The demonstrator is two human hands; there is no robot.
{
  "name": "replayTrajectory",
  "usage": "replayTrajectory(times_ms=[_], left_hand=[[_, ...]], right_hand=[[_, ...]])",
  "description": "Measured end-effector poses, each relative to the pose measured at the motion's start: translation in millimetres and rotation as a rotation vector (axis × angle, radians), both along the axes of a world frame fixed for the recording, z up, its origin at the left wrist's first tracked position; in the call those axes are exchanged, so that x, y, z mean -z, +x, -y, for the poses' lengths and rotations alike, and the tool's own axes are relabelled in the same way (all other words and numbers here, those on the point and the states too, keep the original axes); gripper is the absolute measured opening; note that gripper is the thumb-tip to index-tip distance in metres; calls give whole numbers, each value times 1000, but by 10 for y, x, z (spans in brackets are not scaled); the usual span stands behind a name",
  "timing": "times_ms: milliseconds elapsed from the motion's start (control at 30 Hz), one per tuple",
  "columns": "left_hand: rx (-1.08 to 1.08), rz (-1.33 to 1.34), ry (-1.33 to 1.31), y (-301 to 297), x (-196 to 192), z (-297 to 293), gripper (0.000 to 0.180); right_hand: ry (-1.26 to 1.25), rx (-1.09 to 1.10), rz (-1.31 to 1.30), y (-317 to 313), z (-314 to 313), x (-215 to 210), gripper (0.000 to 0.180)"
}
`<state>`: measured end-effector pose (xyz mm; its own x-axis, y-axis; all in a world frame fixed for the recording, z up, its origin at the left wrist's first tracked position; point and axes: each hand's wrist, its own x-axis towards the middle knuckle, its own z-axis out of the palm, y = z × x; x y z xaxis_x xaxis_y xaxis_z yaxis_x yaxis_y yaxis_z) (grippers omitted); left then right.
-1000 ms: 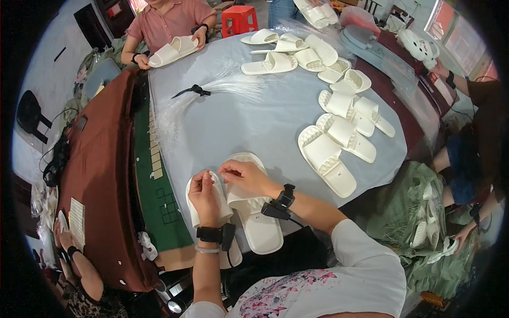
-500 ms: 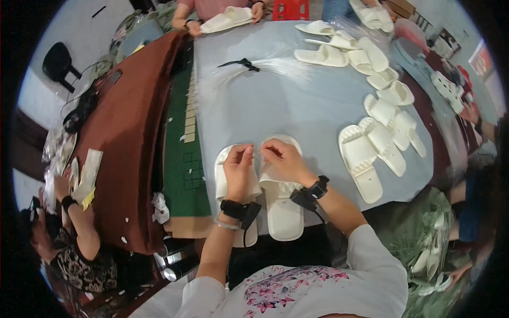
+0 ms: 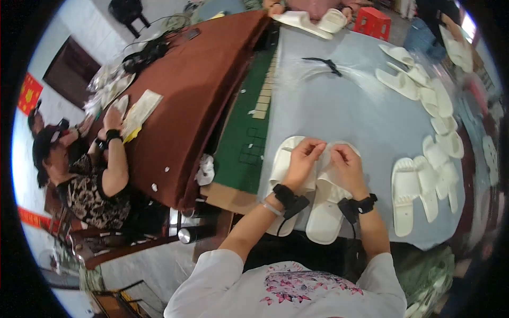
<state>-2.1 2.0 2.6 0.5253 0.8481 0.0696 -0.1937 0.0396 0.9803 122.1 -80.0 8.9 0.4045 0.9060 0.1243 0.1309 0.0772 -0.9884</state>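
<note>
Observed on the grey cloth [image 3: 344,116]: near pair of white slippers [image 3: 325,214], side by side, straps up, toes pointing away from the wearer. Taken as landmark for all places below.

Over the left slipper of the pair: left hand [image 3: 303,161], fingers curled, thumb close to forefinger. Over the right slipper of the pair: right hand [image 3: 345,164], similarly curled, facing the left hand across a small gap. Grip: pinch-like on both sides; cannot tell whether grasping anything thin. Cannot tell, either, whether touching the slippers underneath. On each wrist: black strapped device.

Beyond the pair: bundle of clear strands [image 3: 360,82], fanned out, with a black tie [image 3: 332,67]. Right of the pair: curving row of further white slippers [image 3: 405,191], some overlapping. Left of the pair: green mat [image 3: 238,169] with a line of beige tiles [image 3: 263,93]. Farther left of the pair: crumpled white tissue [image 3: 205,169], then brown-covered table [image 3: 191,90] and seated co-worker in patterned top [image 3: 98,193]. Far beyond the pair: white footwear [image 3: 302,24] between another co-worker's hands; red stool [image 3: 373,24] also there, more to the right.
</note>
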Motion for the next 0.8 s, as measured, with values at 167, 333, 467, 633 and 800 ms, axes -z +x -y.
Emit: replayTrajectory(times_ms=[167, 333, 467, 633, 800], left_hand=[[-4, 125, -58, -19, 41, -28, 16], [53, 66, -12, -20, 37, -35, 15], [-9, 135, -80, -21, 71, -17, 13], [6, 181, -151, 15, 47, 9, 12], [-1, 61, -55, -10, -8, -18, 14]], right_hand=[[3, 7, -11, -65, -42, -39, 12], [-21, 21, 7, -62, -24, -74, 13], [-16, 1, 12, -85, -15, -109, 13], [-28, 1, 3, -39, 10, -74, 13], [-38, 92, -2, -40, -10, -94, 13]])
